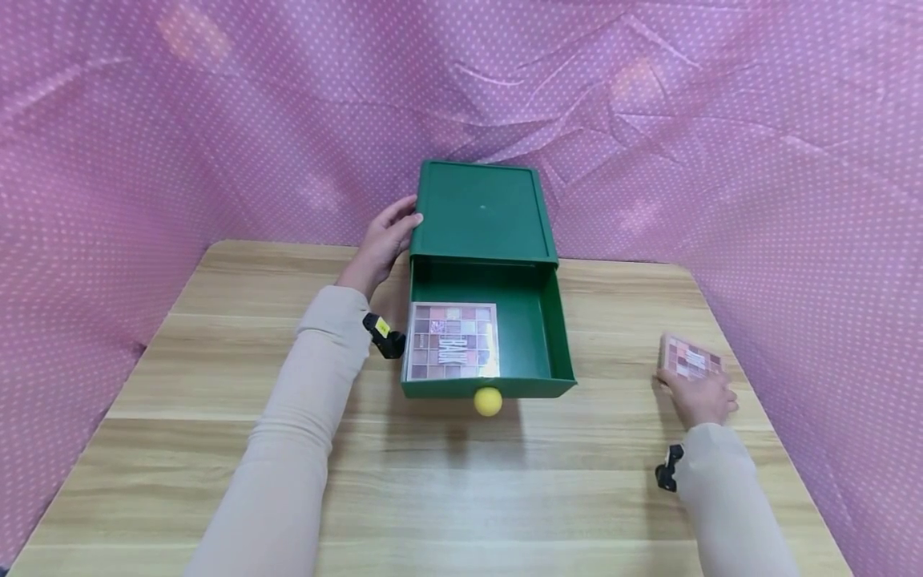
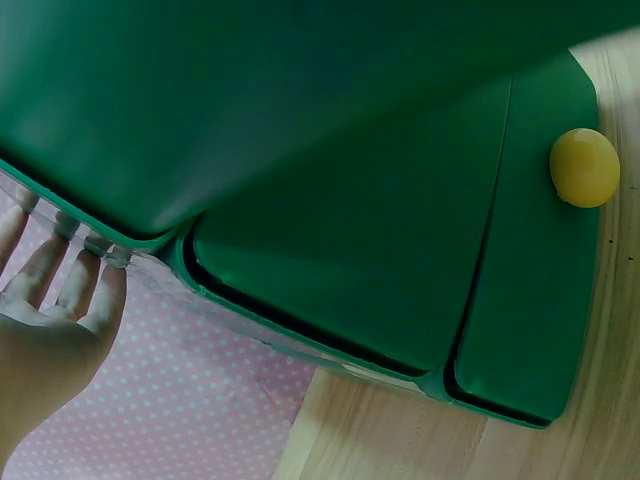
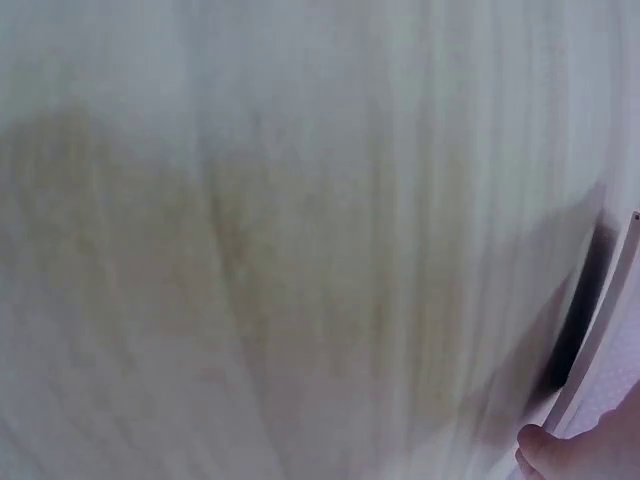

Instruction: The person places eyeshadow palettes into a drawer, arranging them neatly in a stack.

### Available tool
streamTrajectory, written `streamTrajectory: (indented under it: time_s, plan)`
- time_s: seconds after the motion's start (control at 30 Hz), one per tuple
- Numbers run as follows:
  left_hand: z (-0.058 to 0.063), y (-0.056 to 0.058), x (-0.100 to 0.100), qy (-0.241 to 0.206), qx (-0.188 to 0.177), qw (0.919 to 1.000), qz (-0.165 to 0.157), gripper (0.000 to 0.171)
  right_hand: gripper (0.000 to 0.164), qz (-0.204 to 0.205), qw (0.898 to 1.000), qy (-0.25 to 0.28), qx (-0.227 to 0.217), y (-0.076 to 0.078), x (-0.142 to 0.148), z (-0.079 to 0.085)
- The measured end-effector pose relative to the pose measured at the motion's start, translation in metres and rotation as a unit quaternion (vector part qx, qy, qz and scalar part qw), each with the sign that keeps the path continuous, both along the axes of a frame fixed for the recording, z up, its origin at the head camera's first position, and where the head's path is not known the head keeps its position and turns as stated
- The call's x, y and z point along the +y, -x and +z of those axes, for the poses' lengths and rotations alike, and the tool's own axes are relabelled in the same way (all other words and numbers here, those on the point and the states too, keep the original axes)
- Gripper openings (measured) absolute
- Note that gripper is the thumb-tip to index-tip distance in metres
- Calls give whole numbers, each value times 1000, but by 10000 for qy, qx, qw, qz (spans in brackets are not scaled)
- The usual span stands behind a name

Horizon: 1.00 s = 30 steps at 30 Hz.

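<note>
A green drawer box [image 1: 481, 210] stands near the far side of the table, its drawer [image 1: 525, 336] pulled out toward me. The drawer's round yellow knob [image 1: 488, 401] faces me. Inside the drawer, on the left, lies a large eyeshadow palette [image 1: 453, 340] with a clear lid. My left hand [image 1: 385, 244] rests on the box's left side; the left wrist view shows its fingers [image 2: 75, 285] extended against that wall. Over at the right, my right hand [image 1: 698, 398] grips a smaller eyeshadow palette [image 1: 692, 359] by its edges. Only the thumb side of that hand shows in the right wrist view.
The wooden table [image 1: 577, 481] runs under everything. Pink dotted cloth [image 1: 288, 120] hangs behind it and along both sides. A black wrist camera [image 1: 384, 336] on my left arm sits close to the drawer's left wall.
</note>
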<state>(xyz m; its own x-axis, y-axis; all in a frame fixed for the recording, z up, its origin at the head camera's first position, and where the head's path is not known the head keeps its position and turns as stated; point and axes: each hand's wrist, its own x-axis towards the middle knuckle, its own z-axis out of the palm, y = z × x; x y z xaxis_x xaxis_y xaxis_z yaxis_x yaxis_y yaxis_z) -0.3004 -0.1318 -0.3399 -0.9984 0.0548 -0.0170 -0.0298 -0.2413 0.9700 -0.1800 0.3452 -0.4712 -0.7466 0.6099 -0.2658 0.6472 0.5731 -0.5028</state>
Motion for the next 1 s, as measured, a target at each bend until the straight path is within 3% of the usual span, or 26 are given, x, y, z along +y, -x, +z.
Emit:
streamTrajectory:
  time_s: [0.3,0.7,1.0]
  plan:
    - [0,-1,1,43,1,10000,-21,46,113,48,9952,756,614,10,-15,12]
    - [0,-1,1,-3,-75,10000,33,46,109,942,9912,327,869,29,-39,41]
    - [0,-2,2,27,-60,10000,46,46,108,1449,9768,246,1556,32,-52,62]
